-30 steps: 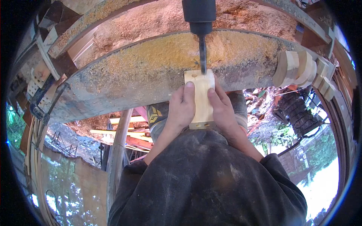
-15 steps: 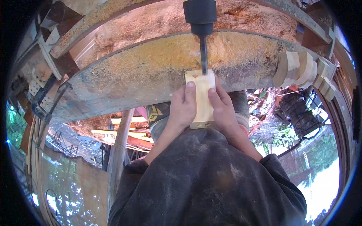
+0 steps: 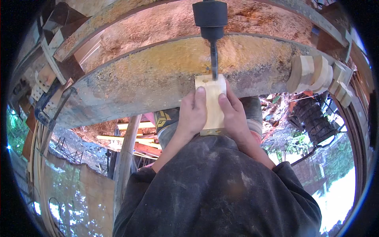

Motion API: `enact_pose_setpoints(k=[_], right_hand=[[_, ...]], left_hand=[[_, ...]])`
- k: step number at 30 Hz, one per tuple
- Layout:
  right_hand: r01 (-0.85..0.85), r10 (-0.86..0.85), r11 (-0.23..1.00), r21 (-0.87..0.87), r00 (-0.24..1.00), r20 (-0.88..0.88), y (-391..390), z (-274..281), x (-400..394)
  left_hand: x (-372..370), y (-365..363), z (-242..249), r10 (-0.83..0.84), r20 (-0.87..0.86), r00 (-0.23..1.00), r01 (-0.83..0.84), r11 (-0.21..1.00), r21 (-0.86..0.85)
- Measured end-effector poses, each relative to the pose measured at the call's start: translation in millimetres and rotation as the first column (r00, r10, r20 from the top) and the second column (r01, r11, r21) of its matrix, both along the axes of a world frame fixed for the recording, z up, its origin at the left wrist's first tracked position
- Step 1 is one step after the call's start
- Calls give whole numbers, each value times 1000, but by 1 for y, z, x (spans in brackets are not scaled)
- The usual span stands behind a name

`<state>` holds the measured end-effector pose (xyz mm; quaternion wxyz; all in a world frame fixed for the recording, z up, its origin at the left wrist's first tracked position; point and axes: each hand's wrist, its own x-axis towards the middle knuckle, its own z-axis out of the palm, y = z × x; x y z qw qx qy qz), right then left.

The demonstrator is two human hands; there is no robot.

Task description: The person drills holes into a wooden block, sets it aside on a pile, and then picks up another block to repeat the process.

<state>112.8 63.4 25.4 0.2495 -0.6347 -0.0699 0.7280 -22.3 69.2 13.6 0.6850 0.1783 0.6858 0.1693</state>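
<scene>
A pale wooden block point(image 3: 213, 103) is gripped from both sides, its far end at the edge of a dust-covered board. My left hand point(image 3: 193, 110) holds the block's left side, thumb lying on top. On the opposite side my right hand point(image 3: 233, 112) clasps it, thumb on the upper face. One round hole shows near the far left corner, and more holes mark the near end. The drill bit point(image 3: 214, 59) hangs from a black chuck point(image 3: 210, 19), its tip right at the far right part of the block.
The long curved work board point(image 3: 138, 75) is coated with sawdust. Several cut wooden pieces point(image 3: 312, 73) sit at its right end, and a metal clamp point(image 3: 44, 104) is at its left. Timber strips point(image 3: 144, 138) lie below, beside a wooden post point(image 3: 125, 150).
The chuck and bit appear slightly lower in view, along with a small overall shift of the scene. Both hands keep their grip on the block.
</scene>
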Motion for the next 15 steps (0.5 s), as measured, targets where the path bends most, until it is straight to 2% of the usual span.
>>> enact_pose_setpoints(k=[7,12,15], right_hand=[[1,-2,1000,24,1000,5,-3,-4,1],[-40,39,998,44,999,30,1,-2,0],[-41,39,998,40,998,53,2,0,-1]], left_hand=[[1,-3,-6,-9,-31,999,11,999,37],[0,0,-4,-26,-17,1000,25,998,-58],[2,-5,-10,9,-41,999,-9,1000,-6]])
